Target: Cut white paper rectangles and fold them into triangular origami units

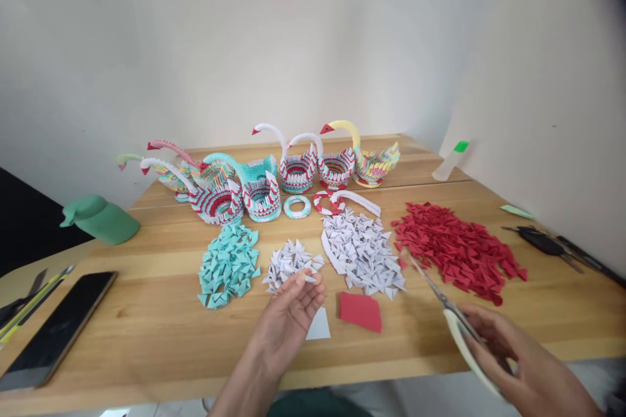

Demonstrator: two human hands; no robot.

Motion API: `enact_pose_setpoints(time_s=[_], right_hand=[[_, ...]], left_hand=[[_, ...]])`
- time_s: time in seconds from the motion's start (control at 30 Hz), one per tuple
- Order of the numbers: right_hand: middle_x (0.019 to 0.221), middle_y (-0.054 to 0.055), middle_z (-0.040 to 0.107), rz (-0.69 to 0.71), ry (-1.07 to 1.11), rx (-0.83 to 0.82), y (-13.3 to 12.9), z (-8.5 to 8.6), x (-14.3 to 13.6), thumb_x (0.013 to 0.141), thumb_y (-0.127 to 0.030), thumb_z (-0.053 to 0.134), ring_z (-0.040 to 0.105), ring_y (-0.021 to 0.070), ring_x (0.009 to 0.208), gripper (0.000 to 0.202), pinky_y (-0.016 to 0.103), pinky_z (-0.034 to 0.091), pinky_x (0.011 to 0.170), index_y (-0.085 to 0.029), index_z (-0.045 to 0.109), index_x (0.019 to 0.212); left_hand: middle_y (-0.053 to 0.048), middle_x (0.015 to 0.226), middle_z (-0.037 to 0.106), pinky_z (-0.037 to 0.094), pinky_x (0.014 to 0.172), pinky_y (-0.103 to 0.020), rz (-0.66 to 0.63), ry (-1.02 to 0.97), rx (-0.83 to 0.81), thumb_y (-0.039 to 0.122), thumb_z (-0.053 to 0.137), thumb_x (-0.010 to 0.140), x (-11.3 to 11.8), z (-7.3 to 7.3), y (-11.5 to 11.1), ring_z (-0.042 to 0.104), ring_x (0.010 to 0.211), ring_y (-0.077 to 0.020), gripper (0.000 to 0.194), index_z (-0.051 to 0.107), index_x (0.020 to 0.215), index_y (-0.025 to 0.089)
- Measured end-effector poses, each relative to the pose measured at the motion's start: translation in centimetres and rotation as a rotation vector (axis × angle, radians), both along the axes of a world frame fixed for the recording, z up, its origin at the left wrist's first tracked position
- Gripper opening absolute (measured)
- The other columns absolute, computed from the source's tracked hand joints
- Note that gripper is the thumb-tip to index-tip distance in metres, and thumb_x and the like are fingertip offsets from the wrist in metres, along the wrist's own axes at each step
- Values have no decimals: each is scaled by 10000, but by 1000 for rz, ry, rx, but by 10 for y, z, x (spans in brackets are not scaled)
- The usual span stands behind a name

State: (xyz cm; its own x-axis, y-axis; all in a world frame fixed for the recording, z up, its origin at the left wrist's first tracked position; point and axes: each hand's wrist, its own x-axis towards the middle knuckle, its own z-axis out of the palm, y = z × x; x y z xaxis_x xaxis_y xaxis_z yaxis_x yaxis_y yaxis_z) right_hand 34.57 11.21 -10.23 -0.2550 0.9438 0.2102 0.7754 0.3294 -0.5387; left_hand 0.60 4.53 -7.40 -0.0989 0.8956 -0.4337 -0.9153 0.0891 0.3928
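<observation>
My left hand (pixel 292 309) is closed in a pinch on a small white folded paper piece (pixel 310 279), just in front of a small pile of white paper pieces (pixel 291 262). In my right hand (pixel 518 358) is a pair of scissors (pixel 457 326) with pale handles, its blades pointing away toward the red paper pile (pixel 454 244). Whether the blades are parted is hard to make out. Beneath and beside my left hand lies a white paper sheet (pixel 320 326), partly covered. A stack of red paper (pixel 360 311) rests between my two hands.
Folded paper swans (pixel 261 195) line the back, with a ring (pixel 297 207) before them. A turquoise pile (pixel 229 267) and larger white pile (pixel 364 254) lie mid-table. A phone (pixel 56 326) and green container (pixel 102 220) are left; keys (pixel 540 241) and a glue bottle (pixel 450 161) right.
</observation>
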Motion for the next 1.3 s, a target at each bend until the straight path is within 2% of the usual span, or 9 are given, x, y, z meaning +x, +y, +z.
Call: enact_pose_setpoints(time_s=[0.07,0.1,0.17,0.27,0.37,0.73,0.87,1.07,1.3], right_hand=[[1020,76,756,227,68,-51,-16,14,-22,821,-353,624,752,215,796,403,199,603,617,-236,607,1207],[1070,72,741,291,84,-38,-23,23,-37,834,-292,613,746,207,821,394,198,601,648,-254,601,1225],[1041,62,738,410,143,28,-33,38,-68,826,-213,610,736,206,852,370,204,596,688,-270,629,1191],[989,51,726,529,207,24,-39,53,-105,817,-161,605,721,187,853,370,219,590,725,-275,643,1167],[972,41,723,587,222,-7,-38,57,-121,800,-125,608,714,181,862,383,227,590,738,-283,653,1146],[1008,59,721,556,183,-27,-29,52,-127,821,-158,618,703,181,916,340,233,569,796,-272,664,1138],[995,49,727,537,194,-39,-28,49,-127,814,-148,622,710,174,898,352,211,571,777,-277,665,1139],[1034,75,712,562,157,-35,-23,48,-127,842,-153,588,706,189,920,351,249,579,792,-269,641,1169],[1057,90,656,553,109,117,-31,34,-137,869,-115,514,691,173,920,423,237,579,765,-245,535,1271]], left_hand=[[-100,868,758,556,787,-263,-12,15,7,138,776,756,-2,2,-1,709,802,-175,90,718,820,113],[-104,895,757,551,808,-269,-20,22,8,146,777,758,-2,2,-2,708,830,-181,94,717,824,113],[-111,930,755,541,846,-283,-36,31,16,165,786,754,-4,4,-4,705,880,-194,119,717,836,112],[-103,904,756,534,856,-285,-48,33,44,189,793,751,-8,5,-9,700,887,-192,138,722,843,115],[-96,880,753,533,832,-266,-55,37,81,195,786,757,-11,5,-13,697,847,-175,144,729,856,106],[-109,873,748,507,844,-293,-94,55,92,204,768,763,-14,3,-2,675,864,-187,160,733,885,107],[-106,871,745,494,849,-310,-90,128,97,256,787,747,-16,1,1,666,864,-195,198,739,880,117],[-103,829,751,483,847,-338,-47,263,75,288,823,698,-15,1,3,669,841,-216,235,762,851,121],[-113,845,766,481,879,-381,0,496,2,349,848,650,-10,-1,6,664,852,-246,275,785,810,134]])
